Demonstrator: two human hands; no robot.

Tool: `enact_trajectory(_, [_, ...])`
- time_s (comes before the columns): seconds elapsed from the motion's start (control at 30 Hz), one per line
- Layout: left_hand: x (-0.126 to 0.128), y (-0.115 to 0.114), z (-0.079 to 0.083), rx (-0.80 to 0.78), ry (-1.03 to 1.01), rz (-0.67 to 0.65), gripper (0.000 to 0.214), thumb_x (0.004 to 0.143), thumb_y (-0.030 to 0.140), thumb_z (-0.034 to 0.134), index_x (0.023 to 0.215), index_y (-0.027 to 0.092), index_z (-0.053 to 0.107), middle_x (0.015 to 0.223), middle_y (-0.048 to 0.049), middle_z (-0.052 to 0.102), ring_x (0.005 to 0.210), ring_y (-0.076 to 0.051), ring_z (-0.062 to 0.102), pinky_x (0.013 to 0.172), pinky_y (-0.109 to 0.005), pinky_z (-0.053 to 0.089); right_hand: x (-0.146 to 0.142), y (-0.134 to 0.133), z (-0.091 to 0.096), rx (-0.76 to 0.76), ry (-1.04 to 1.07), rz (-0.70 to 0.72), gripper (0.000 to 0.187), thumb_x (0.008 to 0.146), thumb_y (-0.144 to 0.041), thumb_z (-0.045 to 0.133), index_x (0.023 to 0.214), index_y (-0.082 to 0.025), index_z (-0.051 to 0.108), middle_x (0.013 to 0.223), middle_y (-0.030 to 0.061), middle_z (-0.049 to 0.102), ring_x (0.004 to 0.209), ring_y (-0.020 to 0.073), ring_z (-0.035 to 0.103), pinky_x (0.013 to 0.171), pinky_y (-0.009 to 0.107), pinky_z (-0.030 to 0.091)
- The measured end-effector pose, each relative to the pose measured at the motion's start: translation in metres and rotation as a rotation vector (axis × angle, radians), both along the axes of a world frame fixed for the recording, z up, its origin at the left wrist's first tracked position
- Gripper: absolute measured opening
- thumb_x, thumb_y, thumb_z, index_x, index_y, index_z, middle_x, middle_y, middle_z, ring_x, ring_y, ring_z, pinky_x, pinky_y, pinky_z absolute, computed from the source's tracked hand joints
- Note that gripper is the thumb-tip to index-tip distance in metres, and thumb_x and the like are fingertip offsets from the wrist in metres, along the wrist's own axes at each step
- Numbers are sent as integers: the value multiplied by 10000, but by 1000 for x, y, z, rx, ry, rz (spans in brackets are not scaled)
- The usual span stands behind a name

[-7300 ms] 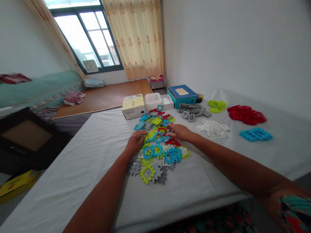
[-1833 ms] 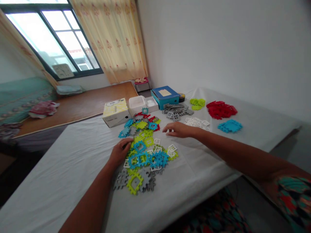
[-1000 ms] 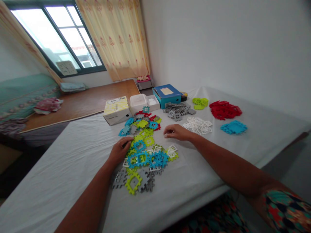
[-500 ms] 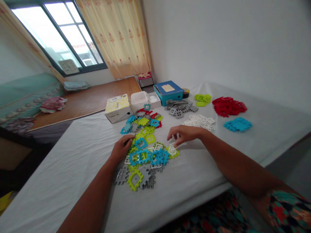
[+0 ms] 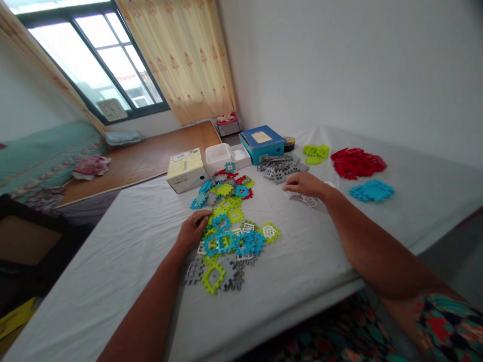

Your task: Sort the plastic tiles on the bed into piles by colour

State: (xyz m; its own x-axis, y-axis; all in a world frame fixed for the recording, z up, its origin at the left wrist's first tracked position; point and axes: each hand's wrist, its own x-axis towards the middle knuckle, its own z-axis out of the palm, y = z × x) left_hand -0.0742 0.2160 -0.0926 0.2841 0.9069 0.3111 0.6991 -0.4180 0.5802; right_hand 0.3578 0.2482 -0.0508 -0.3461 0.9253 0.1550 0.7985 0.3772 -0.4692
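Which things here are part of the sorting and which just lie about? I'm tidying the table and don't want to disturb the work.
In use: mixed pile of plastic tiles under the left hand; white tiles at the right hand; grey pile, green pile, red pile, blue pile.

Lying about: yellow box, white tray, blue box.

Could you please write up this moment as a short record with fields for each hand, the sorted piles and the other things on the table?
left hand: rests flat on the near-left edge of the mixed pile of interlocking tiles
right hand: over the white pile, fingers curled; grip unclear
sorted piles: grey pile, green pile, red pile, blue pile, each apart
boxes: yellow box, white tray, blue box along the far edge
surface: table under a white sheet
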Motion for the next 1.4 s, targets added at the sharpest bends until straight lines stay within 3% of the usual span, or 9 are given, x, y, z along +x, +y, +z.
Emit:
enact_trajectory(0.1, [-1,2,-4,3,5,6,376,882,437,449,1044,197,688,1103,-73,693,1083,-222,613,1017,-422,452,-7,-3,-3,85,-16,-21,213,770,-348,714,909,-187,725,921,82,695,766,184,602,705,289,444])
enact_trajectory(0.2, [1,0,7,25,15,-9,381,885,452,469,1067,202,692,1160,-86,670,1138,-236,585,1052,-445,419,-39,-20,-4,-98,96,371,347,745,-382,745,1043,-212,699,990,56,676,788,154,607,709,261,465])
enact_trajectory(0.3, [11,-17,38,-6,19,-181,410,871,469,531,1165,217,667,1311,-95,586,1231,-253,526,1091,-450,379,-67,-39,-5,-265,80,680,469,689,-388,794,1105,-208,677,1017,52,647,831,141,599,738,241,467])
enact_trajectory(0.47, [52,-70,86,-221,246,-826,498,774,487,690,1251,361,621,1448,-4,475,1362,-283,391,1163,-441,272,-76,-42,-10,-284,48,659,500,677,-392,801,1112,-189,662,982,51,635,820,147,580,734,246,466])
enact_trajectory(0.6, [79,-95,78,-223,376,-994,627,657,542,771,1251,421,609,1484,26,429,1398,-344,313,1161,-497,241,-74,-36,-14,-239,64,594,499,686,-388,790,1119,-176,658,989,63,636,824,160,587,737,261,470])
enact_trajectory(0.77, [70,-72,47,-104,437,-826,538,711,553,726,1218,395,638,1516,6,378,1425,-370,230,1158,-550,191,-84,-31,-22,-126,137,493,405,747,-326,735,1116,-174,667,1020,75,639,827,161,598,776,281,472])
enact_trajectory(0.93, [49,-34,16,150,330,-345,353,887,454,562,1192,311,666,1462,-51,452,1401,-307,300,1155,-526,224,-104,-25,-39,-40,233,245,366,734,-231,719,1091,-161,677,994,70,639,786,151,589,757,279,468])
enact_trajectory(1.2, [-7,-7,29,323,130,82,324,948,392,436,1045,253,713,1242,-49,637,1284,-223,465,1118,-451,332,-111,-21,-46,-50,319,136,512,636,-235,785,1127,-167,659,998,51,575,709,119,561,693,259,468])
enact_trajectory(1.4, [-47,14,-1,88,42,586,301,864,365,526,1061,204,687,1197,-123,641,1211,-286,522,1069,-499,364,-111,-23,-41,-101,342,120,464,610,-228,785,1053,-179,657,998,46,590,693,119,561,667,257,464])
